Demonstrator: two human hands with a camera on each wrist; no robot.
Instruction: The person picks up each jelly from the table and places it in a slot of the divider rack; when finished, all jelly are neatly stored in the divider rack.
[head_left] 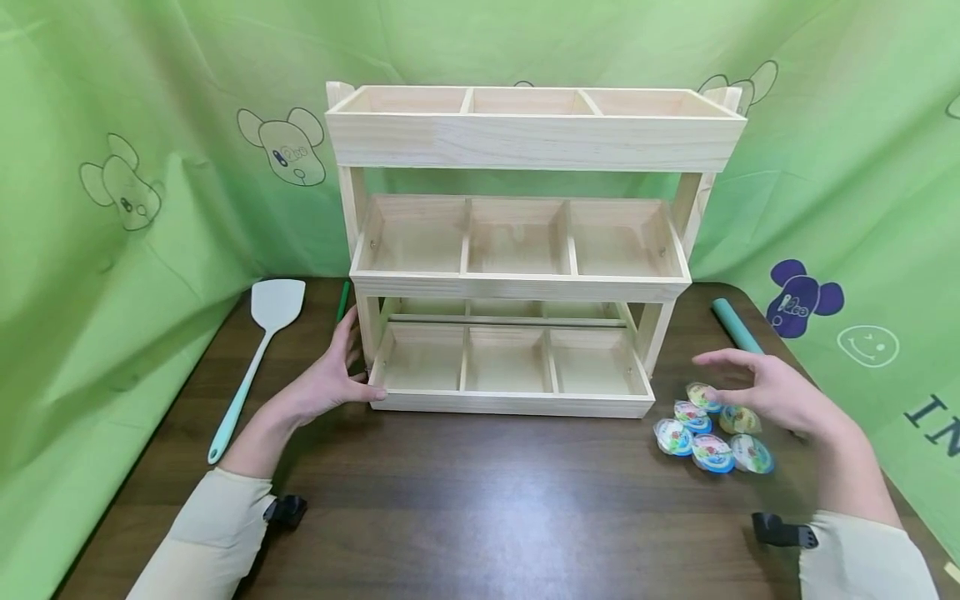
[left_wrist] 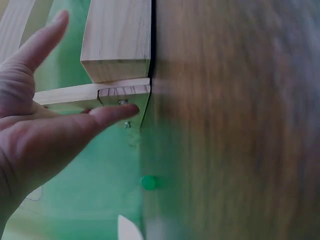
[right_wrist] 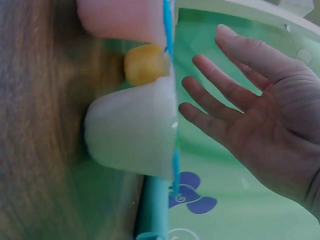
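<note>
A pale wooden three-tier shelf (head_left: 536, 143) stands upright in the middle, its trays split into compartments. My left hand (head_left: 333, 375) is at the left end of its bottom tray (head_left: 517, 404), fingers spread, thumb by the front corner; the left wrist view does not settle whether it touches the wood. Several small jelly cups (head_left: 711, 453) with printed lids sit in a cluster right of the shelf. Over their far side my right hand (head_left: 780, 392) hovers with fingers apart. In the right wrist view that hand holds nothing, and a whitish cup (right_wrist: 131, 131) stands near it.
A spatula (head_left: 277, 304) with a pale blue handle lies on the brown table (head_left: 480, 500) at the left. Behind my left hand is a green stick (head_left: 343, 300). A teal cylinder (head_left: 737, 325) lies behind my right hand. Green printed cloth (head_left: 187, 50) surrounds the table's back and sides.
</note>
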